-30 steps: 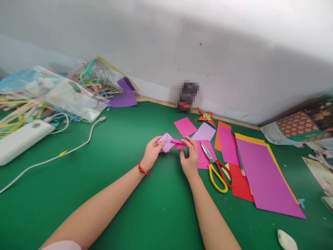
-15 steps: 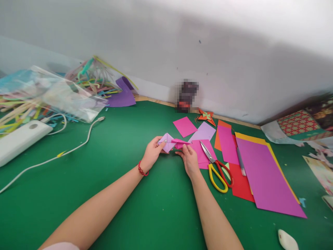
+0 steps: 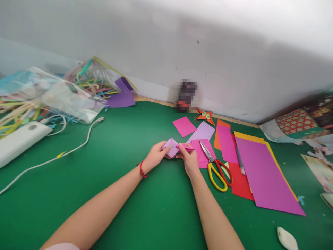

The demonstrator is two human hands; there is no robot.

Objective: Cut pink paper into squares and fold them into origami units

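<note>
Over the green table (image 3: 125, 180), my left hand (image 3: 155, 157) pinches a folded lilac paper piece (image 3: 171, 146) by its left side. My right hand (image 3: 189, 159) pinches a folded pink paper piece (image 3: 186, 147) that meets the lilac one at its right edge. The two hands sit close together, fingers closed on the papers. A red bead bracelet (image 3: 142, 170) circles my left wrist.
Scissors (image 3: 214, 166) with yellow and red handles lie right of my right hand. Pink, lilac, orange, red and large magenta sheets (image 3: 265, 177) spread further right. At left are a white power bank (image 3: 18, 140), its cable (image 3: 65, 152) and a clear bag of paper strips (image 3: 52, 93).
Both hands have drawn closer together, bringing the pink piece up against the lilac piece. The left hand shifted a little to the right.
</note>
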